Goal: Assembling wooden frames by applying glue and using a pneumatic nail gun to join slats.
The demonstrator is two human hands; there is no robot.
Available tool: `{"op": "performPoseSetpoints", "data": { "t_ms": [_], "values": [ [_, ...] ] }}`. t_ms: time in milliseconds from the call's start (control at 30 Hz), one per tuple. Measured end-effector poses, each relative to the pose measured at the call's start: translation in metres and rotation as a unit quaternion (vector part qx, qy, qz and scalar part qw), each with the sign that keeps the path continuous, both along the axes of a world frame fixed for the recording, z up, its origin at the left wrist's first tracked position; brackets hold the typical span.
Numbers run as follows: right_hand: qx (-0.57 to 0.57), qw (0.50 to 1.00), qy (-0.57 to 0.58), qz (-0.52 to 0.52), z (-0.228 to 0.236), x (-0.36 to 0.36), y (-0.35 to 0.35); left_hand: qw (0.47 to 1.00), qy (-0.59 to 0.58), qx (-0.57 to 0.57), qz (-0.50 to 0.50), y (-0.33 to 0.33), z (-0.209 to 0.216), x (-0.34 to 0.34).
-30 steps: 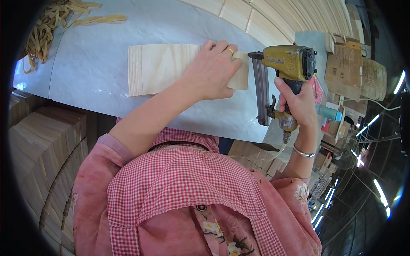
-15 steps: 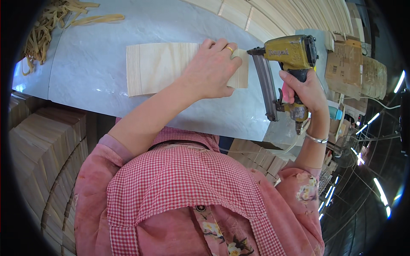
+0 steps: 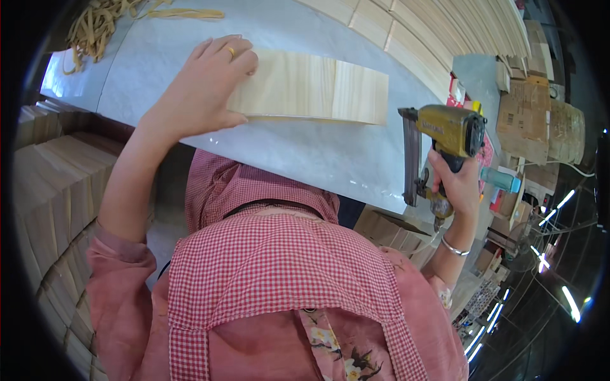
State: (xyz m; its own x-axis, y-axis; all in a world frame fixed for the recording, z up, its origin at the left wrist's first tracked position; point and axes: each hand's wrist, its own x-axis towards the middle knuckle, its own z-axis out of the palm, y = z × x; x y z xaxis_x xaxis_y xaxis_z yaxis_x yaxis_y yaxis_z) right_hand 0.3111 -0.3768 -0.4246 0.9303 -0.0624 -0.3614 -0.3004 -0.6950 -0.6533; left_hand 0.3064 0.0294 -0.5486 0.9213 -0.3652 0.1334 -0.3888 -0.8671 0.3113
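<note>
workshop bench, pale grey and glossy [image 3: 305,152], fills the far middle of the frame, with stacks of cut wooden slats [image 3: 44,197] banked on the near left and long pale boards [image 3: 445,32] fanned along the far right. on the bench lies a flat panel of light wooden boards [image 3: 324,89], joined edge to edge, its left end under the person's left hand [image 3: 203,89], which presses down flat with fingers spread, thumb along the near edge, nothing clasped. to the right and just off the bench's edge, the right hand [image 3: 454,184] is wrapped tight around the handle of a yellow nail gun [image 3: 445,136], its dark magazine hanging down, nose well apart from the panel.

risks, by judgement: the pressing fingers lie on the very panel the gun serves, so a shot close to them could strike a finger; a panel held at one end alone could pivot or slide on the slick top; a finger resting on the trigger could loose a fastener in mid-air.

cardboard boxes [image 3: 527,120] sit far right, contents too small to tell. a loose tangle of tan rubber bands [image 3: 101,25] lies at the far left corner, in no container.
</note>
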Motion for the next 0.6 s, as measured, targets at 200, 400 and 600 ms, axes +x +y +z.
{"op": "performPoseSetpoints", "data": {
  "t_ms": [200,400,600],
  "values": [
    [0.021,1.000,0.013,-0.012,-0.002,-0.023,0.006,0.997,-0.034,-0.075,0.000,-0.023,-0.014,0.004],
    [0.023,1.000,0.007,0.003,0.001,-0.032,0.032,0.994,-0.073,-0.085,0.015,-0.059,-0.021,0.012],
    [0.035,0.999,0.021,0.012,-0.003,-0.029,0.041,0.988,-0.104,-0.110,0.013,-0.061,-0.031,0.012]
  ]
}}
